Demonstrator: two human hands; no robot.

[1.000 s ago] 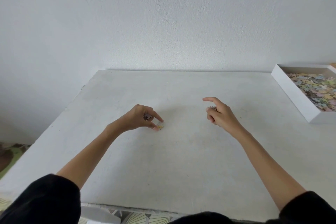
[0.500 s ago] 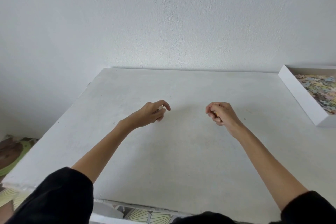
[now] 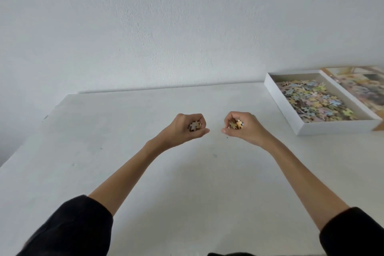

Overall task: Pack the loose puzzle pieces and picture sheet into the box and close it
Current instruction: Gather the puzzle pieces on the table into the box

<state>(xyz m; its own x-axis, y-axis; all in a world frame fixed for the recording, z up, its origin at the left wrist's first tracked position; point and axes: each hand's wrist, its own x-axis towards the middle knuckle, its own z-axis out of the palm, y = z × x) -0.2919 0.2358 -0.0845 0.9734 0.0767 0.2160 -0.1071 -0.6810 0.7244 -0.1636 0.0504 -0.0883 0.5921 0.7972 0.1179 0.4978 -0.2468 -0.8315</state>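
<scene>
Your left hand (image 3: 187, 131) and right hand (image 3: 247, 131) each clench small tan and orange cardboard puzzle pieces (image 3: 194, 125) above the white table (image 3: 145, 183). The shallow white box (image 3: 336, 128), part-filled, sits well apart at far right; slack fists could spill pieces on the way.

Pieces (image 3: 195, 125) under the left hand (image 3: 185, 132) fingers (image 3: 200, 119) were beige and dark brown; pieces under the right hand (image 3: 248, 130) fingers (image 3: 233, 115) were tan and orange. Box (image 3: 332, 129) right of those fingers was plain white, its contents a pastel mix of yellow, blue, pink and green. Sleeves (image 3: 68, 226) were black, table (image 3: 124, 131) white.
</scene>
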